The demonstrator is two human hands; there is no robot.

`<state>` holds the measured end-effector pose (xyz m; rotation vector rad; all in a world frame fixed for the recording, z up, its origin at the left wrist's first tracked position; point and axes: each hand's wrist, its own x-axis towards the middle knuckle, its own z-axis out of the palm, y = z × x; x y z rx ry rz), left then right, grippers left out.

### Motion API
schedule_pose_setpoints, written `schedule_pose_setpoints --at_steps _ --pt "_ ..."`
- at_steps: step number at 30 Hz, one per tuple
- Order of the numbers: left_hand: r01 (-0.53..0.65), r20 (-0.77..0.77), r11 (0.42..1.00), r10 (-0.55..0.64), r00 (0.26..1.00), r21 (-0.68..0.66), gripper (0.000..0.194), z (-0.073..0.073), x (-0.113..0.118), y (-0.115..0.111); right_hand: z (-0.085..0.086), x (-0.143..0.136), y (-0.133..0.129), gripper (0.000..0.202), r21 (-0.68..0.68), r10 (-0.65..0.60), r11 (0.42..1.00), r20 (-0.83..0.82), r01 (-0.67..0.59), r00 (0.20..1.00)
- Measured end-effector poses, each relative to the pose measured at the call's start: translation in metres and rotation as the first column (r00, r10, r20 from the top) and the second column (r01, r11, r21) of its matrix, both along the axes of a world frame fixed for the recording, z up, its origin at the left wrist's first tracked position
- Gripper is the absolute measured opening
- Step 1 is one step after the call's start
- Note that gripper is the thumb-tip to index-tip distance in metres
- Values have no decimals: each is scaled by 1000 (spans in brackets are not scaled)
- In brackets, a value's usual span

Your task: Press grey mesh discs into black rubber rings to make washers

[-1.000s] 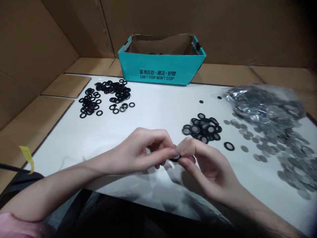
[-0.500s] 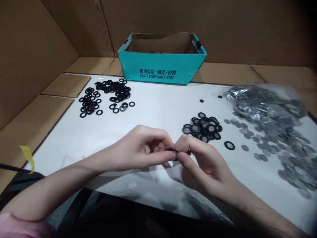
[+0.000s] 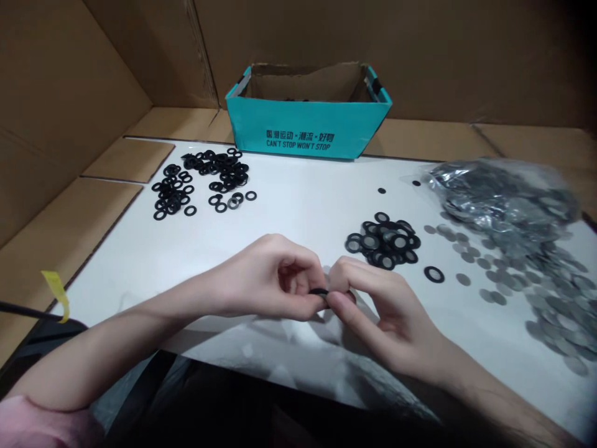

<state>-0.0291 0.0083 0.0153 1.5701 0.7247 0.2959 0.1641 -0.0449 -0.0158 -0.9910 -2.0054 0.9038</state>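
Near the table's front edge my left hand (image 3: 280,280) pinches a black rubber washer (image 3: 319,291) between thumb and fingers. Opposite it, my right hand (image 3: 377,305) has its thumb and bent forefinger closed on the washer's right edge. Fingers cover most of the washer, so I cannot tell whether a disc sits in it. Just beyond my right hand lies a pile of black washers with grey discs in their centres (image 3: 385,242). One more such washer (image 3: 434,274) rests apart, to the pile's right.
Loose black rings (image 3: 224,171) lie in heaps at the back left. Many grey round discs (image 3: 508,274) spread over the right side, beside a clear plastic bag (image 3: 504,193) of them. A turquoise box (image 3: 308,124) stands at the back, before cardboard walls (image 3: 420,56).
The washer has tilted and moved slightly left and down between my fingers. My right thumb and forefinger have shifted a little along its edge. The piles are unchanged.
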Motion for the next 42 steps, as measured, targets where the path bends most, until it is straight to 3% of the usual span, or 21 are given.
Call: schedule_pose_setpoints --at_steps 6,12,18,22,26,30,36,42 --pt "-49 58 991 57 997 -124 12 0 4 -5 -5 1 0 20 80 -78 993 -59 83 995" --pt "23 25 998 -21 999 -54 14 -3 2 -1 -12 -6 -5 17 259 -109 959 -31 114 994" --pt "-144 156 981 163 974 -126 11 -8 8 -7 -8 -6 -4 20 140 -226 961 -100 239 969" --pt "-152 212 965 198 957 -215 13 -8 9 -12 -9 -7 -5 20 115 -255 956 -137 271 957" --pt "-122 130 976 146 981 -180 15 -2 8 -6 -10 -10 -8 19 100 -280 949 -165 299 946" --pt "-62 36 988 68 997 -142 13 1 5 1 -8 -7 -5 17 88 -196 974 -129 208 972" --pt "-78 58 996 75 995 40 13 0 3 -2 -7 -2 -1 17 150 -158 973 -109 173 981" --pt "-31 55 999 29 998 40 12 2 2 -3 -8 -4 -4 17 129 -166 975 -132 183 977"
